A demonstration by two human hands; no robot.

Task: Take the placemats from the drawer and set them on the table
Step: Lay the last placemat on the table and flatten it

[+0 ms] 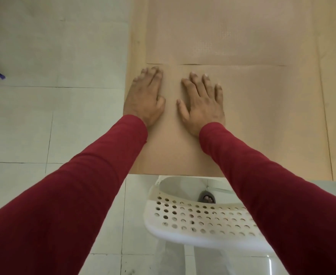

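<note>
Pressing flat on the near placemat [242, 120] — left hand [145, 98] and right hand [201, 104] spread, fingers pointing at the far placemat [222, 34].

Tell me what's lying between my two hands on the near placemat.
Nothing. The left hand and right hand rest flat and apart on the near placemat; the head view shows only bare mat between them.

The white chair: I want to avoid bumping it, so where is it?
In the head view the white chair sits lower right, tucked partly under the table's near edge, below the right hand.
</note>
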